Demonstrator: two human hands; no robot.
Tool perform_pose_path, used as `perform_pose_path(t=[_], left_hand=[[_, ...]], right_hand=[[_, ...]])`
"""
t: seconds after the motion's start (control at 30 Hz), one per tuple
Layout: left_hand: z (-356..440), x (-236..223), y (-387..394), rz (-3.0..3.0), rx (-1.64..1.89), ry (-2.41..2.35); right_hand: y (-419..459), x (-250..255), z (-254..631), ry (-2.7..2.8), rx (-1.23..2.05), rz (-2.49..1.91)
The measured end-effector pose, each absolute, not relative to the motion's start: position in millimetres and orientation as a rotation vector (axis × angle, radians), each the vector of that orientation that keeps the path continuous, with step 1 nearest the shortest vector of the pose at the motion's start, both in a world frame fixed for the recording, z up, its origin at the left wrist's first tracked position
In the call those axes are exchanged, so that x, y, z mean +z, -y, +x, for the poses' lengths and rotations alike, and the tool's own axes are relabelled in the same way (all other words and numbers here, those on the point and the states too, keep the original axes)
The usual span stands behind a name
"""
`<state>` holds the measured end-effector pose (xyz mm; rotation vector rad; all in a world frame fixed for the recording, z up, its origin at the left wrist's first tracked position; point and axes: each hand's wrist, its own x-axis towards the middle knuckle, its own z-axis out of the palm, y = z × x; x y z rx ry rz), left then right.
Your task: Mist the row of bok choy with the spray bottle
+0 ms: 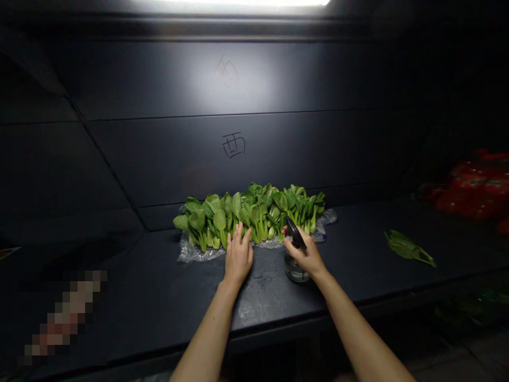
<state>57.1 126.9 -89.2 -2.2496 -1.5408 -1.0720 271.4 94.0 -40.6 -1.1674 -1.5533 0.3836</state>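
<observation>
While a lit dark wall [178, 154] rises behind the shelf [167, 302], the head view shows red packages [473, 185] at the far right, a loose leaf [409, 248] to the right of the greens [258, 212], and a pixelated patch at the lower left. Clear plastic [201, 252] spreads under the greens and shows along their front edge. The greens stand in a packed row at the back of the shelf, near the wall, leaves up, with pale green stems toward the front. The bottle [297, 269] has a black spray head and a clear body; what is in it is hard to make out. The right hand [306, 254] is closed around the spray head, in front of the greens. The left hand [239, 254] is open, fingers slightly spread, its fingertips at the stems.
</observation>
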Motion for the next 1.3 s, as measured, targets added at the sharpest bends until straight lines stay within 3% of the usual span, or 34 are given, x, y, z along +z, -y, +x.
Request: perform_pose_path(t=[0.83, 1.3], left_hand=[[-6.1, -81.7, -109.3, -1.734, -1.274, 1.961], [-15.1, -101.8, -118.5, -1.867, -1.311, 1.985]], right_hand=[[-105.4, -43.5, 234.1, 1.559, 0.361, -1.125], [-110.8, -48.5, 213.8, 1.525, 0.369, -1.121]])
